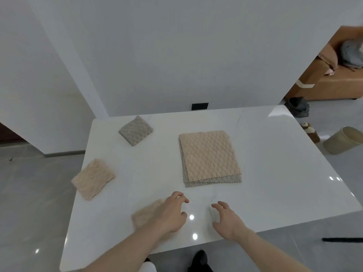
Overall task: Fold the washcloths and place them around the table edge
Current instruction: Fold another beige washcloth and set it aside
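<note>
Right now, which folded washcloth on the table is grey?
The folded grey washcloth near the far left corner; the other two folded ones are beige.

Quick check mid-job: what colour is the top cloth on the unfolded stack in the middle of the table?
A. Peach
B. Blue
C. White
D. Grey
A. The top cloth is peach, with a grey cloth showing under it along the near and left edges of the stack.
</note>
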`<state>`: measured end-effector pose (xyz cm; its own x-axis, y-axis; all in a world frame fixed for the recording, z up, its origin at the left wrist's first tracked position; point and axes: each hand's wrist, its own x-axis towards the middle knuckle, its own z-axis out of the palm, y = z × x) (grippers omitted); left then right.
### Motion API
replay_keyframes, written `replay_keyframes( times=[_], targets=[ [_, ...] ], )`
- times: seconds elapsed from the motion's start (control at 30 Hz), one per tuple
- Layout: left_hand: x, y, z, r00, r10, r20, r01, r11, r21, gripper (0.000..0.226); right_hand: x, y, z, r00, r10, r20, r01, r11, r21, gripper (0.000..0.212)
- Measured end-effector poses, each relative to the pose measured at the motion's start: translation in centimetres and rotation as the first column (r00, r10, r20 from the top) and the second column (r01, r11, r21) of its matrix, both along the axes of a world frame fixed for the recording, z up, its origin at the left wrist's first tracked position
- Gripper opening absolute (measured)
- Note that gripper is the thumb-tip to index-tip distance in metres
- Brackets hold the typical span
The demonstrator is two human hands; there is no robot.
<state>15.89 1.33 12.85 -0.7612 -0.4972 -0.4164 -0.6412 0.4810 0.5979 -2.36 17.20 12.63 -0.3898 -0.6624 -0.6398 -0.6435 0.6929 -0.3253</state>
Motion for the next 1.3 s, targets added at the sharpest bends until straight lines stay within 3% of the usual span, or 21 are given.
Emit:
replay_keyframes(
  times=[0.17, 0.5, 0.63, 0.77, 0.87, 0.93, 1.07, 1.13, 1.3],
  targets=[
    [-1.2, 2.5, 0.7, 0.994, 0.109, -0.01, -0.109, 0.994, -0.013, 0.044, -4.5, 2.2, 0.1, 1.0, -0.001, 0.0, 0.001, 1.0, 0.02, 0.069],
    [-2.4, 1.8, -0.4, 0.996, 0.09, 0.012, -0.09, 0.996, -0.005, 0.045, -5.6, 3.1, 0.6, 1.0, -0.02, 0.005, 0.02, 0.996, -0.089, 0.066],
    [-3.0, 2.3, -1.1, 0.978, 0.198, 0.066, -0.198, 0.98, 0.001, 0.048, -6.5, 3.9, 0.8, 1.0, 0.027, -0.007, -0.027, 0.995, -0.094, 0.066],
    [-1.3, 3.2, -1.8, 0.889, 0.429, 0.162, -0.412, 0.902, -0.131, 0.049, -8.7, 4.2, 0.5, 0.998, 0.063, -0.032, -0.065, 0.996, -0.069, 0.066],
    [0.8, 4.8, -3.6, 0.813, 0.441, 0.381, -0.424, 0.896, -0.133, 0.063, -10.1, 4.6, 0.0, 0.993, 0.117, -0.021, -0.117, 0.992, -0.052, 0.065],
    [1.7, 6.2, -4.9, 0.758, 0.473, 0.449, -0.456, 0.877, -0.153, 0.064, -11.2, 4.9, -0.3, 0.986, 0.167, -0.009, -0.167, 0.984, -0.053, 0.065],
    [1.9, 7.7, -6.0, 0.696, 0.604, 0.387, -0.552, 0.796, -0.249, 0.034, -13.5, 5.9, -0.4, 0.968, 0.25, 0.028, -0.247, 0.967, -0.063, 0.063],
    [1.3, 7.6, -5.5, 0.661, 0.659, 0.36, -0.603, 0.751, -0.269, 0.033, -14.8, 6.7, -0.4, 0.959, 0.28, 0.043, -0.276, 0.959, -0.07, 0.062],
    [-0.8, 9.0, -4.2, 0.652, 0.621, 0.435, -0.574, 0.779, -0.252, 0.027, -18.1, 8.8, 0.0, 0.939, 0.339, 0.054, -0.337, 0.94, -0.05, 0.062]
  ],
)
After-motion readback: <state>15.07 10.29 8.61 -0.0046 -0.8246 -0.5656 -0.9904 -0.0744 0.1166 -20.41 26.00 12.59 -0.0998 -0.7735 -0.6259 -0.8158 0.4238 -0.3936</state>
